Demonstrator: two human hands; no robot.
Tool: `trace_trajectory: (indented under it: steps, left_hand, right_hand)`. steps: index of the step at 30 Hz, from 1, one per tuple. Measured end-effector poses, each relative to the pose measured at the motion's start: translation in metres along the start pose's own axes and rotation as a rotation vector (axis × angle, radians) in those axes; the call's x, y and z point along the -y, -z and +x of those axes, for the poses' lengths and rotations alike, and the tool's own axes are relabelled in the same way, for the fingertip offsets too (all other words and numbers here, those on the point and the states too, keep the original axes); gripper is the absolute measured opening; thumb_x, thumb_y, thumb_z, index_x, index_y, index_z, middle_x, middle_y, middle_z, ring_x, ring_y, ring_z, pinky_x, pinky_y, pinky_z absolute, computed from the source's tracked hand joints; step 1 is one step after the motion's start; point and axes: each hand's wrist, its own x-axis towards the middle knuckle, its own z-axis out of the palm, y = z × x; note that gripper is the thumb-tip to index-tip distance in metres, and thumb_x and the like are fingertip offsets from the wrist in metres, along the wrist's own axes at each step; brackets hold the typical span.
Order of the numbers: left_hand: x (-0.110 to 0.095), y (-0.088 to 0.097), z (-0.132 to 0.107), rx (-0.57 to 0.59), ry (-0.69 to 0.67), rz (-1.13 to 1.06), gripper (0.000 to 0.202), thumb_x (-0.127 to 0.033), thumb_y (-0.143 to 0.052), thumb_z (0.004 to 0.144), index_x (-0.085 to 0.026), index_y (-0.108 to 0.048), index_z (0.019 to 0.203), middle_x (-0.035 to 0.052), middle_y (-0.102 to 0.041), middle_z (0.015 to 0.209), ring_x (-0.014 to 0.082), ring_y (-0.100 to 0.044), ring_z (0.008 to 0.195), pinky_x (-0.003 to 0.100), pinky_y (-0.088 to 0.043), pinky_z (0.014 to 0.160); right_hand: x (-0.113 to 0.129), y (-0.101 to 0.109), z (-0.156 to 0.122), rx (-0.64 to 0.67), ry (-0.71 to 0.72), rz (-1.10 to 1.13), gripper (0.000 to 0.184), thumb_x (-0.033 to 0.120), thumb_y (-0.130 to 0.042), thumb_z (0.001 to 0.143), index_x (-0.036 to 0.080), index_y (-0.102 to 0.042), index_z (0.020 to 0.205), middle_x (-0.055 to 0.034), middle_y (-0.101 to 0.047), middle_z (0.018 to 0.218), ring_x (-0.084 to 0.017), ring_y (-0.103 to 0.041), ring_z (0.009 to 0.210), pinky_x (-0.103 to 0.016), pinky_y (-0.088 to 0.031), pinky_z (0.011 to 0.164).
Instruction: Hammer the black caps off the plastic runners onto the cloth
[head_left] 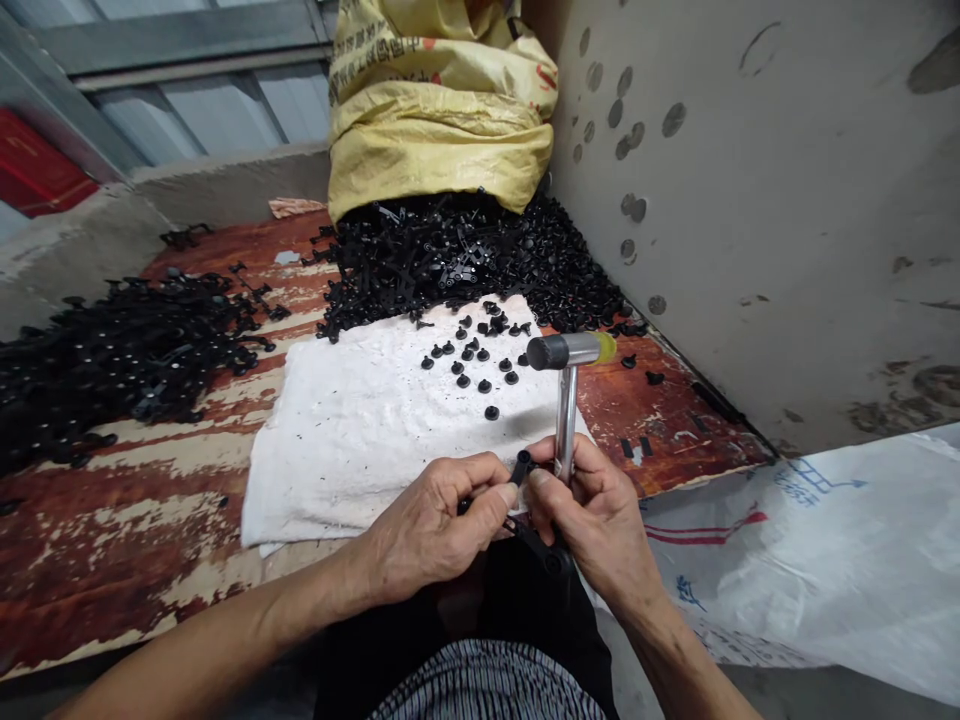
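Observation:
My left hand is closed on a black plastic bracket with round ends, held over my lap at the cloth's near edge. My right hand grips the metal handle of a small mallet, whose head has one black and one yellow face and points up. The right thumb and forefinger also pinch at the bracket's upper end; whatever small piece they hold there is hidden. Ahead, several round black caps with stems lie scattered on a white cloth.
A yellow woven sack spills a large heap of black plastic parts behind the cloth. Another heap of black brackets lies at left on the worn red board. A stained panel stands at right above a white sack.

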Motion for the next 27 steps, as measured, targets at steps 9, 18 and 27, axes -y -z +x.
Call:
trace_trajectory:
  steps: [9,18,27]
  left_hand:
    - [-0.008,0.000,0.006,-0.087,0.105,-0.043,0.020,-0.037,-0.056,0.081,-0.019,-0.048,0.076,-0.0078,-0.043,0.056,0.0065,-0.038,0.049,0.020,-0.030,0.049]
    - [-0.016,-0.006,0.010,-0.198,0.154,0.081,0.021,-0.035,-0.058,0.076,-0.018,-0.047,0.069,-0.0086,-0.037,0.054,0.0060,-0.031,0.049,0.020,-0.024,0.046]
    - [-0.016,-0.014,0.010,-0.300,0.069,0.233,0.019,-0.028,-0.055,0.077,-0.018,-0.045,0.064,-0.0074,-0.037,0.056,0.0069,-0.032,0.053,0.021,-0.025,0.048]
  right_hand:
    - [-0.003,0.009,0.002,0.155,0.003,0.113,0.026,0.042,-0.068,0.080,0.020,-0.055,0.088,0.0052,-0.061,0.051,-0.010,-0.054,0.040,-0.022,-0.048,0.046]
    - [-0.006,0.009,0.001,0.082,-0.049,0.111,0.037,0.049,-0.077,0.069,0.020,-0.062,0.087,0.0019,-0.067,0.059,-0.015,-0.066,0.051,-0.026,-0.058,0.054]
    - [-0.016,0.014,0.001,0.160,0.052,0.123,0.022,0.039,-0.071,0.077,0.022,-0.065,0.089,0.0010,-0.067,0.072,-0.016,-0.067,0.062,-0.028,-0.060,0.059]
